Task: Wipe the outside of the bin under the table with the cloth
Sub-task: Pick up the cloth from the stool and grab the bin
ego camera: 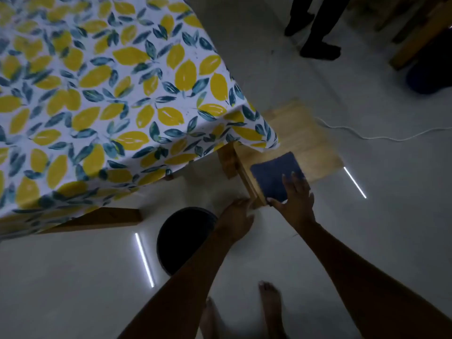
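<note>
A dark round bin (181,238) stands on the pale floor beside the table's edge, seen from above, its right side hidden by my left forearm. A folded blue cloth (275,176) lies flat on a low wooden stool (300,133). My right hand (296,200) rests on the cloth's near edge with fingers spread over it. My left hand (238,217) hovers by the stool's near corner, fingers apart, holding nothing.
A table with a lemon-print cloth (110,94) fills the upper left, its wooden legs (227,162) next to the stool. A white cable (367,137) runs across the floor. Another person's legs (318,33) stand at the back. My bare feet (269,311) are below.
</note>
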